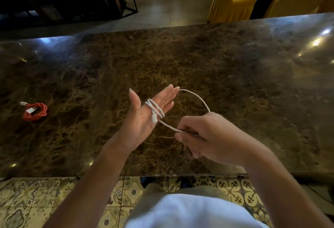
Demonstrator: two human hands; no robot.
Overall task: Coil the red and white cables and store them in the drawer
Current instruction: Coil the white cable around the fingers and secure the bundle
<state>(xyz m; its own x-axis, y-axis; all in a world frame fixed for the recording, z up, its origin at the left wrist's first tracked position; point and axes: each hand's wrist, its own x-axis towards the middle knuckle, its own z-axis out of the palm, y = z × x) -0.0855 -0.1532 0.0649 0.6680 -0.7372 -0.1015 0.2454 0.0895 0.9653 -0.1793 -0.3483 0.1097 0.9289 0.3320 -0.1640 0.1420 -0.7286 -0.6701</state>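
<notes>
Looping round left hand, white cable; right hand pinches it.

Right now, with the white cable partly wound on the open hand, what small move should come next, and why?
Probably the right hand should carry its pinched strand once more around the fingers of the left hand. The white cable has a few turns there, but a long loose loop still arcs free above the marble table. The red cable already lies coiled.

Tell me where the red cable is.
The red cable lies coiled on the marble table at the far left, apart from the left hand.
</notes>
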